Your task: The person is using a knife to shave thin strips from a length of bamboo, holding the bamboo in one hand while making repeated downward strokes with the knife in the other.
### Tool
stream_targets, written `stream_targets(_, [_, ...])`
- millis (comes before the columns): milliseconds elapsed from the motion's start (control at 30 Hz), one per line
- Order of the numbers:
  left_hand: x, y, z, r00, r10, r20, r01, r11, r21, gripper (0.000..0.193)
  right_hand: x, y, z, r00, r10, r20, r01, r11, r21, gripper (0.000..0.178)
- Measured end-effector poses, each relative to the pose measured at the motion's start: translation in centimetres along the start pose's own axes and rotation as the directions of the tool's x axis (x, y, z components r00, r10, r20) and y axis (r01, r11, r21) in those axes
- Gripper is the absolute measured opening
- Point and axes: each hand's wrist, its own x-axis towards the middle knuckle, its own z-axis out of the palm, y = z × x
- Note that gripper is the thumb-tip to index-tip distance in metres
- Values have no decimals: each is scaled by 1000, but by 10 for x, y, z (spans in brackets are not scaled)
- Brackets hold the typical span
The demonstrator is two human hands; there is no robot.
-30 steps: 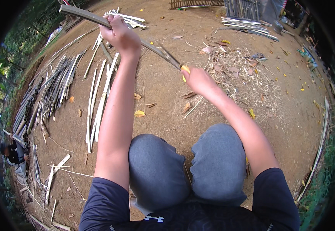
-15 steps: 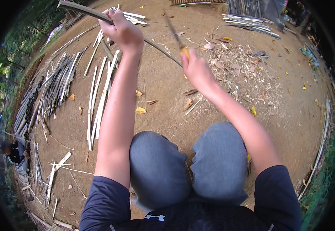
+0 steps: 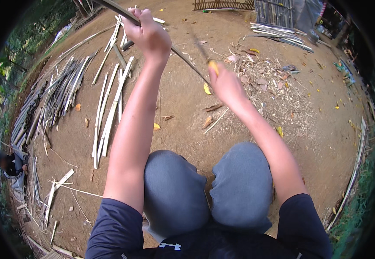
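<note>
My left hand (image 3: 149, 39), raised at the far side, has its fingers wrapped round a long, narrow bamboo strip (image 3: 186, 61). The strip slants from the top edge down to the right, and its lower end comes close beside my right hand (image 3: 230, 86). In that hand, closed round its yellow handle, is a knife (image 3: 214, 67). Its dark blade is smeared by motion and points up and away, apart from the strip as far as I can see. Both forearms reach out past my bent knees.
Pale split bamboo strips (image 3: 115, 108) lie on the dirt ground to the left, with a pile of darker bamboo poles (image 3: 62, 86) beyond. Shavings and dry leaves (image 3: 278, 95) cover the ground at right. More strips (image 3: 282, 36) lie far right. Another person (image 3: 15, 170) sits at the left edge.
Both hands have moved slightly right and nearer, carrying the bamboo strip and the knife along. The knife blade is more smeared now. The whole view has also shifted a little.
</note>
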Motion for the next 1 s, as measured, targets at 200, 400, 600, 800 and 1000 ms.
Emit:
stream_targets(200, [-6, 5, 16, 998, -64, 23, 65, 996, -56, 11, 17, 84, 51, 952, -266, -153, 159, 855, -493, 34])
stream_targets(400, [-1, 18, 10, 996, -53, -68, 48, 996, -77, 13, -8, -2, 6, 980, -145, -137, 129, 984, -120, 40])
stream_targets(600, [2, 5, 1, 998, -53, -21, 53, 998, -35, 10, 6, 25, 26, 986, -116, -117, 105, 990, -99, 38])
stream_targets(800, [-10, 17, 15, 998, -53, -15, 52, 999, -5, 8, 3, 45, 28, 980, -195, -45, 170, 928, -331, 39])
stream_targets(1000, [1, 11, -8, 999, -48, -13, 48, 998, 38, 7, -8, -15, 2, 941, -190, -279, 189, 981, -32, 41])
